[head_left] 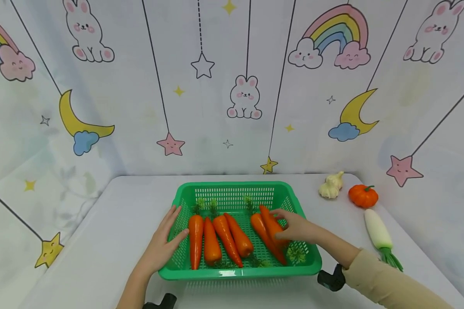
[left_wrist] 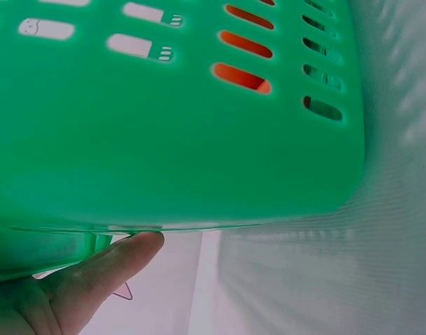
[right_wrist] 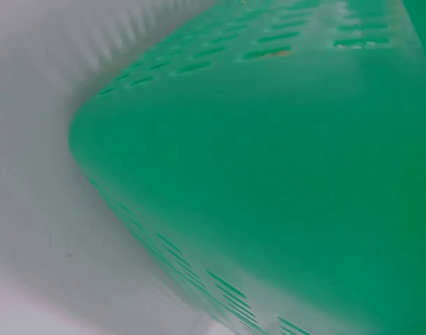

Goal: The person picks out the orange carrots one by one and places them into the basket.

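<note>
A green plastic basket stands on the table with several orange carrots lying in it, their green tops showing. At its left rim my left hand rests with fingers extended and thumb over the edge; the left wrist view shows a finger against the basket. Inside the basket's right side, my right hand grips the rightmost carrot, fingers and thumb bent round it. This carrot lies against another carrot. Only the basket's outer wall fills the right wrist view.
To the right of the basket, a garlic bulb, a small orange pumpkin and a white radish with green leaves lie on the white table. A patterned cloth backdrop rises behind the table and along its sides.
</note>
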Motion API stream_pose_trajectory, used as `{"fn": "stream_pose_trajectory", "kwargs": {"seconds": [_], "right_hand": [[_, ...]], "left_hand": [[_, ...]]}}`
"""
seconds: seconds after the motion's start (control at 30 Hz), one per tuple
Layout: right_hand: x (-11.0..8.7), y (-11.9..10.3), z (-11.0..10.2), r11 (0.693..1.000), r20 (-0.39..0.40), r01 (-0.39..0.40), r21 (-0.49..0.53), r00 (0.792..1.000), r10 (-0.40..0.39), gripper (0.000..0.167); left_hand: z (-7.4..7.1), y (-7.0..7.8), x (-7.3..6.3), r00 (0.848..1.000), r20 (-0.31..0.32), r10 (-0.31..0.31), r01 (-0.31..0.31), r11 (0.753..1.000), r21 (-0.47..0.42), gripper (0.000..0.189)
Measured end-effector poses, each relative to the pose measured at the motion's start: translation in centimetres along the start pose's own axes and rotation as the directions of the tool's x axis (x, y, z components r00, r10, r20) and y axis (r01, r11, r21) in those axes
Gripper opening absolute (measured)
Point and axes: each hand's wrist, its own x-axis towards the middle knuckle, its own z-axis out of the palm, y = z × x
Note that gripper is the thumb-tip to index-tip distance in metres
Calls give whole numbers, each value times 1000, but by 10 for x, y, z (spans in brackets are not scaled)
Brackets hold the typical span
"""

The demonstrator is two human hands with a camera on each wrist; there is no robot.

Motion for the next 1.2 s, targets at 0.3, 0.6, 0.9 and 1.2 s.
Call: {"fn": "stream_pose_trajectory", "kwargs": {"seconds": [0.3,0.6,0.9,1.2], "right_hand": [[3,0,7,999,51,-28,-18,998,29,60],[7,10,17,999,74,32,-29,997,-30,59],[7,13,23,1000,109,-6,-9,994,7,63],[7,11,25,1000,114,-20,15,993,18,65]], "left_hand": [[1,0,1,1000,-7,-1,1,1000,-6,65],[3,0,1,1000,-2,-3,3,1000,-14,66],[4,3,1,1000,1,-3,3,1000,-20,66],[4,1,0,1000,4,-2,2,1000,-25,66]]}}
